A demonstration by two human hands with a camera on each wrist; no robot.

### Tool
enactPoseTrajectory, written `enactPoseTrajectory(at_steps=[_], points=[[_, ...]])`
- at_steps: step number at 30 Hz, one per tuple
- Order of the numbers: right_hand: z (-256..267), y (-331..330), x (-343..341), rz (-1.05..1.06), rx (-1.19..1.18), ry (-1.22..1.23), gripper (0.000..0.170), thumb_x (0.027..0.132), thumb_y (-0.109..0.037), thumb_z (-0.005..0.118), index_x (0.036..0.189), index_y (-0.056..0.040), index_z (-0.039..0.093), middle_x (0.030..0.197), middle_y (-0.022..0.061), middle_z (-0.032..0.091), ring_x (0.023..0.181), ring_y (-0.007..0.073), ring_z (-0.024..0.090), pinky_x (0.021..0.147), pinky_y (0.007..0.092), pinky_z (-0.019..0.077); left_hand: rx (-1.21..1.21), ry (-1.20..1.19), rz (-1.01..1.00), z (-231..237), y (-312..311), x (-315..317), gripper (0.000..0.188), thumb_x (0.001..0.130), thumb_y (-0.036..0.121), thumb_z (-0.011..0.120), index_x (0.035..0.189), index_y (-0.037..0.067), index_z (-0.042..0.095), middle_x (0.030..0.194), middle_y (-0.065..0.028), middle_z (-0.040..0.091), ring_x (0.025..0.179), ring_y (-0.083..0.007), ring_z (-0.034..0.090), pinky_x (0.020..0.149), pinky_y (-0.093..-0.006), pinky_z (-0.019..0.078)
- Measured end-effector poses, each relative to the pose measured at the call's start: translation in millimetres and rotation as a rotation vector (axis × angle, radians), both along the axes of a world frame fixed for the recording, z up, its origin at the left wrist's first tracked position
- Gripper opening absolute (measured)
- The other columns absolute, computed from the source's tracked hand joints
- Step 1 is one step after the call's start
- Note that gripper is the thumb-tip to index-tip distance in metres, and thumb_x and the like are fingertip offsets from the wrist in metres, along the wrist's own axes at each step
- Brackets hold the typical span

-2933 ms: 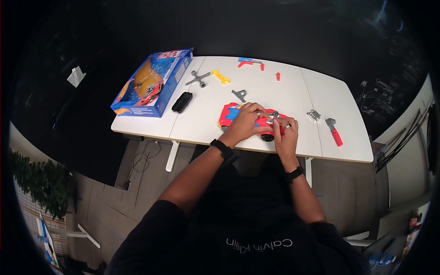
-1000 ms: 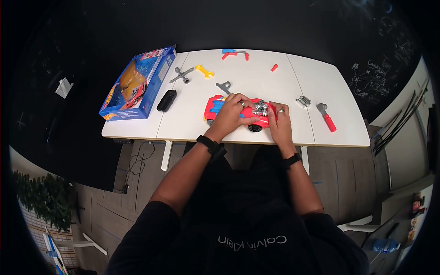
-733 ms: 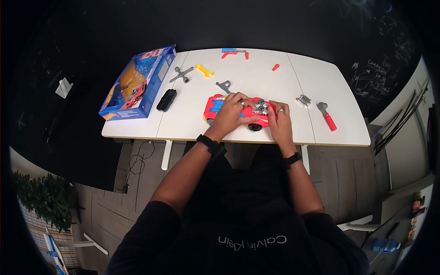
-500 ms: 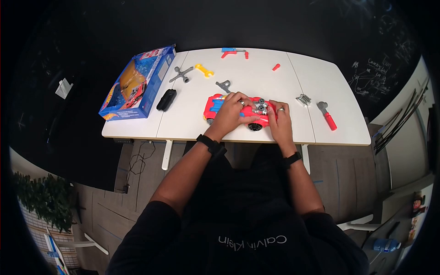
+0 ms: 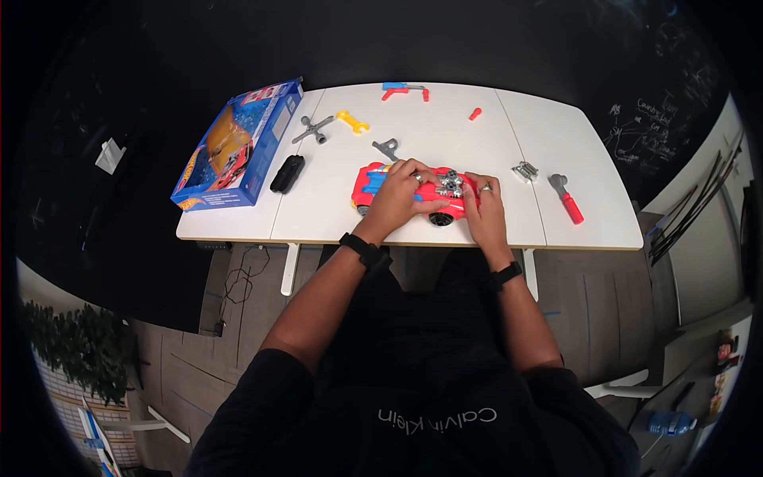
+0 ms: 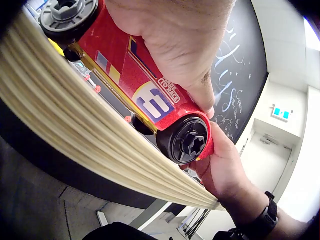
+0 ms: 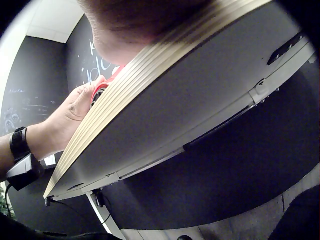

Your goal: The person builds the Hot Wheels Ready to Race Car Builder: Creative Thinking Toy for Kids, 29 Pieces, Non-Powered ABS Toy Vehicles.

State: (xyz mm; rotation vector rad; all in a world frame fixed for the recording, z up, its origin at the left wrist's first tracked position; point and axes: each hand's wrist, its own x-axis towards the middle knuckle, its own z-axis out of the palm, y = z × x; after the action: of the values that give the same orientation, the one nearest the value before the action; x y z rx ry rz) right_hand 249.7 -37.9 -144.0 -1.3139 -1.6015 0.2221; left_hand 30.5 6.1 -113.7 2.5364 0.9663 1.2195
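A red toy car point(image 5: 362, 181) with blue parts on top stands close to the table's front edge, its length running left to right. My left hand point(image 5: 396, 200) lies over the middle of the car and grips its body, thumb along the near side. At the nose end, my right hand point(image 5: 488, 216) holds the car between thumb and fingers. Between the hands shows a silver toy engine point(image 5: 451, 184) on the car. The left wrist view shows the car's side point(image 6: 120, 67), marked with a 3, and a black wheel point(image 6: 187, 142) beside the right hand.
On the white table point(image 5: 334, 215) lie a yellow wrench point(image 5: 352, 122), a grey cross-shaped tool point(image 5: 315, 129), a black piece point(image 5: 288, 173), a grey piece point(image 5: 387, 148), a blue-red toy drill point(image 5: 405, 91), a red piece point(image 5: 475, 114), a silver piece point(image 5: 525, 171), a red-handled tool point(image 5: 567, 200) and a toy box point(image 5: 238, 151).
My right hand's fingers have drawn back from the silver engine to the nose, leaving the engine more visible. The head view has shifted. In the last second both hands stay almost still.
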Motion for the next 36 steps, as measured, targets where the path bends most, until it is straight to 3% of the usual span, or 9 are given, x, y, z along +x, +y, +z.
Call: enactPoseTrajectory(at_steps=[4,14,26,31,34,35,36], points=[[0.8,-1.2,-0.6,0.003,-0.011,0.018,0.033,0.109,-0.026,0.056,0.13,-0.002,0.068,0.128,0.0192,0.06,0.109,0.041,0.069,0.096,0.0466,0.0552,-0.002,-0.004,-0.009,0.5,-0.3,0.6,0.043,0.076,0.033,0.093,0.105,0.004,0.078,0.114,-0.0084,0.066,0.115,-0.0297,0.059,0.104,-0.042,0.0494],[2.2,-2.0,-0.5,0.005,-0.005,0.011,0.034,0.109,-0.026,0.056,0.126,0.0005,0.07,0.129,0.0181,0.06,0.111,0.0409,0.069,0.095,0.0471,0.0553,-0.001,0.001,-0.015,0.2,0.6,0.3,0.043,0.076,0.032,0.092,0.106,0.005,0.078,0.114,-0.0082,0.066,0.115,-0.0296,0.059,0.104,-0.0419,0.0494],[4.1,-2.9,-0.7,-0.007,-0.003,-0.006,0.033,0.109,-0.026,0.056,0.13,-0.0035,0.069,0.13,0.0175,0.061,0.109,0.0406,0.069,0.094,0.047,0.056,-0.001,-0.002,0.002,1.7,-0.3,0.7,0.042,0.077,0.034,0.092,0.104,0.005,0.079,0.113,-0.0089,0.066,0.114,-0.0303,0.059,0.103,-0.0427,0.0494],[7.5,-5.5,-1.7,-0.129,-0.066,-0.024,0.031,0.108,-0.023,0.054,0.13,-0.0071,0.069,0.119,0.0176,0.066,0.102,0.0384,0.07,0.087,0.0452,0.0563,-0.124,-0.01,-0.05,12.0,-2.4,-0.8,0.049,0.087,0.035,0.086,0.122,0.006,0.067,0.119,-0.0116,0.065,0.123,-0.0338,0.057,0.121,-0.0499,0.0374],[0.3,3.1,8.6,-0.154,-0.082,0.117,0.031,0.109,-0.02,0.051,0.128,-0.005,0.07,0.112,0.0196,0.068,0.097,0.0356,0.07,0.085,0.0412,0.055,0.013,-0.123,-0.032,19.5,-3.0,-9.3,0.04,0.094,0.029,0.081,0.124,0.008,0.064,0.123,-0.012,0.067,0.129,-0.0336,0.057,0.116,-0.049,0.0405],[-6.8,12.0,13.0,-0.156,-0.071,0.116,0.031,0.109,-0.02,0.051,0.128,-0.005,0.07,0.112,0.0196,0.068,0.097,0.0356,0.07,0.085,0.0412,0.055,-0.007,-0.102,0.057,26.5,-9.7,-16.8,0.034,0.097,0.024,0.077,0.124,0.009,0.065,0.122,-0.0136,0.068,0.132,-0.0339,0.056,0.116,-0.0467,0.0408],[-16.5,19.1,16.6,-0.154,-0.021,0.18,0.031,0.109,-0.02,0.049,0.129,-0.0044,0.068,0.109,0.0185,0.068,0.095,0.0318,0.069,0.085,0.0395,0.054,-0.002,-0.102,0.051,32.2,-11.4,-26.1,0.034,0.097,0.024,0.077,0.124,0.009,0.065,0.122,-0.0136,0.068,0.132,-0.0339,0.056,0.116,-0.0467,0.0408]])
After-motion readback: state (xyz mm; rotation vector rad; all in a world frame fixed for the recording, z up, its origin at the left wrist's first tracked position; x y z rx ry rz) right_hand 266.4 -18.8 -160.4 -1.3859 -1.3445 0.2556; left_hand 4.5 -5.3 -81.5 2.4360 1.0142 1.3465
